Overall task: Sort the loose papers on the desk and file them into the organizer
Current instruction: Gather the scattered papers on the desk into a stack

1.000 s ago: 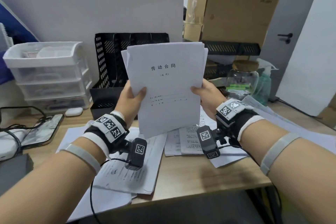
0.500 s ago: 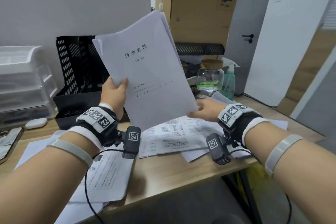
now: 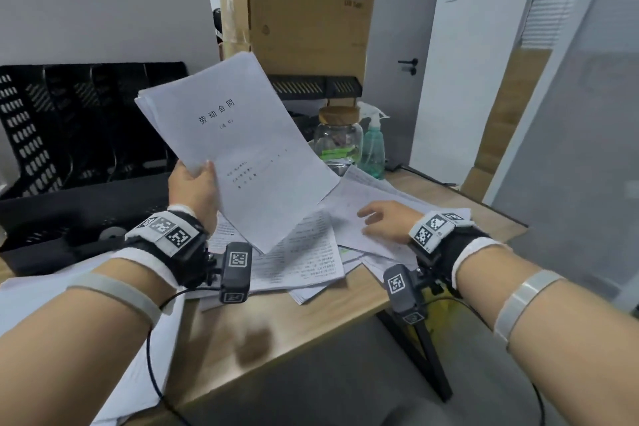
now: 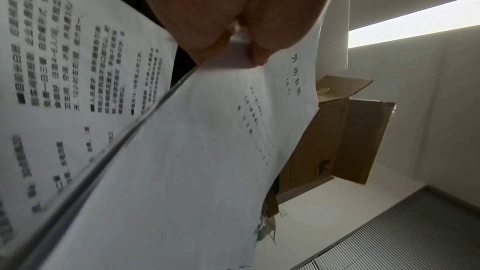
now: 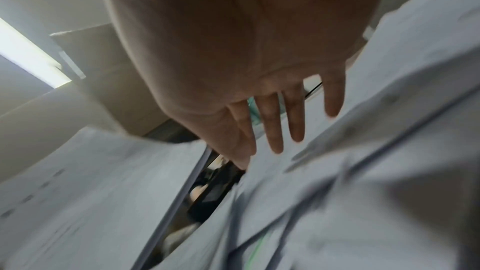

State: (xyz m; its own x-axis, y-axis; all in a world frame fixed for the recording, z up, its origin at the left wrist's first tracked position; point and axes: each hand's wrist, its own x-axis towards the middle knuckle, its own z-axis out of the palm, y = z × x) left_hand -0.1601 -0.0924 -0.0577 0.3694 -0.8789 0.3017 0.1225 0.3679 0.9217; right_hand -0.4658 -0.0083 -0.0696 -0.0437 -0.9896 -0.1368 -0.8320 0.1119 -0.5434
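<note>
My left hand pinches the lower left edge of a stack of papers, thumb on the title page, and holds it tilted above the desk. In the left wrist view the thumb and fingers clamp that stack. My right hand hovers with straight, spread fingers just over the loose papers heaped on the desk and holds nothing; the right wrist view shows the flat palm above these sheets. The black mesh organizer stands at the back left, its slots dark.
A large cardboard box stands on a black shelf behind the papers. A glass jar with a cork lid and a green spray bottle stand at the back right. More sheets lie under my left forearm. The desk edge runs diagonally in front.
My right hand has let go of the stack and dropped to the loose papers on the desk. The left hand alone now holds the stack, tilted left. The view has swung right.
</note>
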